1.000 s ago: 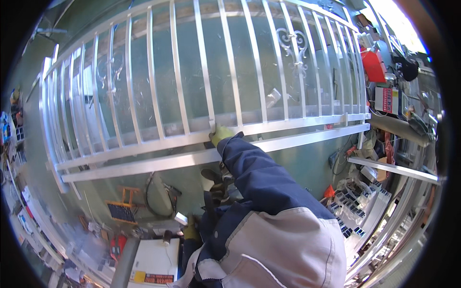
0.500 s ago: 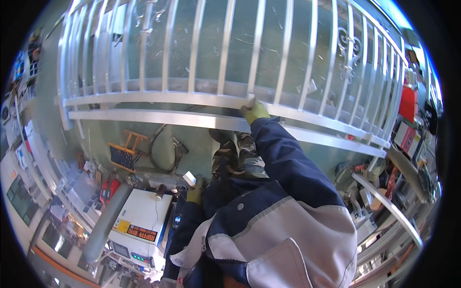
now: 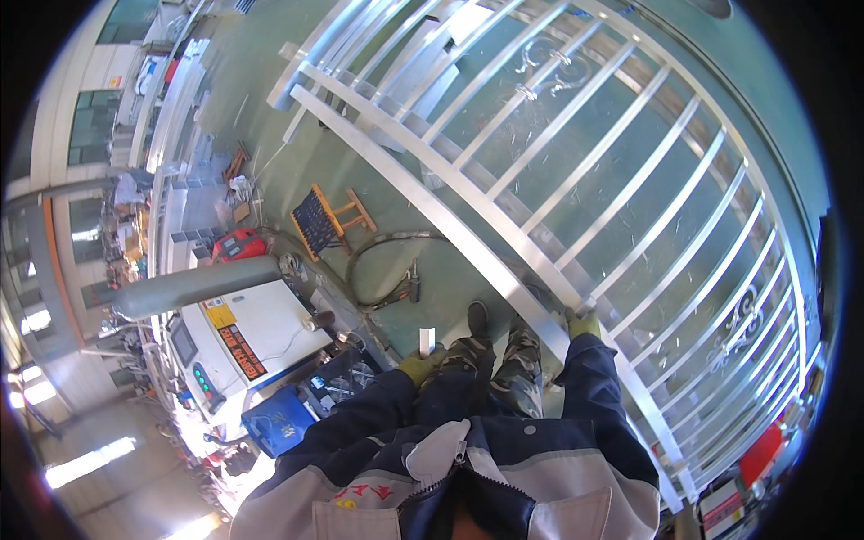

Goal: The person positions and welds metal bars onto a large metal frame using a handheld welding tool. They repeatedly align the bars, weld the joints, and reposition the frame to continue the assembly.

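A silver-white metal railing (image 3: 500, 222) with many upright bars and scroll ornaments (image 3: 551, 70) stretches slantwise from the upper left to the lower right. My right hand (image 3: 583, 326), in a yellow-green glove, is closed on its lower rail beside the foot of a bar; the fingertips are partly hidden. Low in front of my body, my left hand (image 3: 419, 365), gloved alike, grips a small white rectangular block (image 3: 427, 339) that sticks up from the fingers. My legs in camouflage trousers (image 3: 519, 369) stand close to the railing's bottom rail.
To the left is a white machine cabinet (image 3: 261, 328) with green buttons, and a grey cylinder (image 3: 202, 286) behind it. A blue box (image 3: 277, 421) sits nearer. An orange-framed stool (image 3: 317, 222) and a hose with a torch-like end (image 3: 414, 283) lie on the green floor.
My view has turned, so the railing now runs diagonally and the machine shows more fully. My right hand remains on the rail, and my left still holds the white block.
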Available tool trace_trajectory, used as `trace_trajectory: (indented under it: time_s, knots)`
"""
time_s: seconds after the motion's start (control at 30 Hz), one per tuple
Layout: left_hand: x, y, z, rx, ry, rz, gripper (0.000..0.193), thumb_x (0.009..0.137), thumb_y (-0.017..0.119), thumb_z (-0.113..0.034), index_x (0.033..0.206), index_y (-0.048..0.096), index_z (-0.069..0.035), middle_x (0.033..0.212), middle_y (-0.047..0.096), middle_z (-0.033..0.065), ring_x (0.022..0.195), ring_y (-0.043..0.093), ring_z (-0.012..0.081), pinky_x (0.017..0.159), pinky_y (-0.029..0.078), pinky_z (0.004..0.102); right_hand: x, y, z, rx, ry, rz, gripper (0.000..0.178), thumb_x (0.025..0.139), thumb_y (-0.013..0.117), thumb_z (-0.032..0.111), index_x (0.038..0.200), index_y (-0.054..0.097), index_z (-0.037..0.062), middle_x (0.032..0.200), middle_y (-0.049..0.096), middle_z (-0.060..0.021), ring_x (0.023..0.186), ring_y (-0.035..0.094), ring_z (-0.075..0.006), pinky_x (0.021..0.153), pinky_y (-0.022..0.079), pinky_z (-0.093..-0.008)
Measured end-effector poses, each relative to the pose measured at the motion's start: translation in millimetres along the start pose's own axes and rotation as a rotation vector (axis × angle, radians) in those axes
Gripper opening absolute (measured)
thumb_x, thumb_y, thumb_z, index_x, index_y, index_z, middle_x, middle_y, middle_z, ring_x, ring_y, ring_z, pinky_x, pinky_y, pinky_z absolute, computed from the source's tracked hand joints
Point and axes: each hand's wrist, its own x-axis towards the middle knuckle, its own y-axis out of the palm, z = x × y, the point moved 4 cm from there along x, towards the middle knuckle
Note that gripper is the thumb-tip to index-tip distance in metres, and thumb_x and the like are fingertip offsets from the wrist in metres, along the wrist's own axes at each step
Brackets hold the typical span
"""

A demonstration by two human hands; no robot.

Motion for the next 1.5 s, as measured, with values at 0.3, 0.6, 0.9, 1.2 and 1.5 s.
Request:
trace_trajectory:
  time_s: [0.3, 0.6, 0.9, 1.2, 1.5]
  knots:
    - [58, -34, 55, -0.41, 0.012, 0.034, 0.041, 0.091, 0.081, -0.038, 0.109, 0.069, -0.004, 0.088, 0.07, 0.0064, 0.071, 0.064, 0.017, 0.062, 0.053, 0.0359, -25, -25, -3, -0.188, 0.067, -0.246, 0.09, 0.092, 0.061, 0.053, 0.156, 0.034, -0.0049, 0.156, 0.042, -0.0322, 0.144, 0.042, -0.0449, 0.12, 0.033, -0.0448]
    - [84, -137, 27, -0.455, -0.019, 0.012, 0.051, 0.089, 0.08, -0.048, 0.112, 0.063, -0.005, 0.081, 0.067, 0.0071, 0.067, 0.066, 0.0197, 0.057, 0.054, 0.0356, -53, 17, 63, -0.227, -0.011, -0.215, 0.065, 0.091, 0.058, 0.04, 0.142, 0.054, 0.0013, 0.127, 0.067, -0.0289, 0.118, 0.063, -0.0468, 0.105, 0.048, -0.0483]
    - [176, -271, 15, -0.133, 0.38, -0.155, 0.05, 0.089, 0.078, -0.051, 0.114, 0.064, -0.009, 0.074, 0.063, 0.0034, 0.052, 0.054, 0.0165, 0.048, 0.043, 0.0367, -92, 115, 141, 0.024, -0.029, 0.03, 0.068, 0.092, 0.063, 0.039, 0.148, 0.05, 0.0031, 0.107, 0.075, -0.0195, 0.072, 0.074, -0.0243, 0.065, 0.058, -0.0376]
    - [160, -344, -113, 0.004, 0.25, -0.19, 0.068, 0.091, 0.073, -0.055, 0.13, 0.058, -0.001, 0.106, 0.072, 0.0207, 0.093, 0.073, 0.0324, 0.08, 0.059, 0.0451, -71, 174, 136, 0.208, 0.241, 0.333, 0.05, 0.095, 0.062, 0.034, 0.136, 0.056, 0.0063, 0.1, 0.069, -0.0121, 0.07, 0.07, -0.0276, 0.054, 0.052, -0.0396]
    - [219, -386, -289, 0.229, 0.568, -0.267, 0.064, 0.093, 0.064, -0.059, 0.125, 0.069, -0.004, 0.114, 0.073, 0.0255, 0.108, 0.07, 0.0421, 0.095, 0.054, 0.0454, -76, 178, 187, 0.508, 0.277, 0.151, 0.042, 0.097, 0.059, 0.033, 0.132, 0.06, 0.0095, 0.1, 0.069, -0.0112, 0.065, 0.068, -0.0256, 0.055, 0.051, -0.0395]
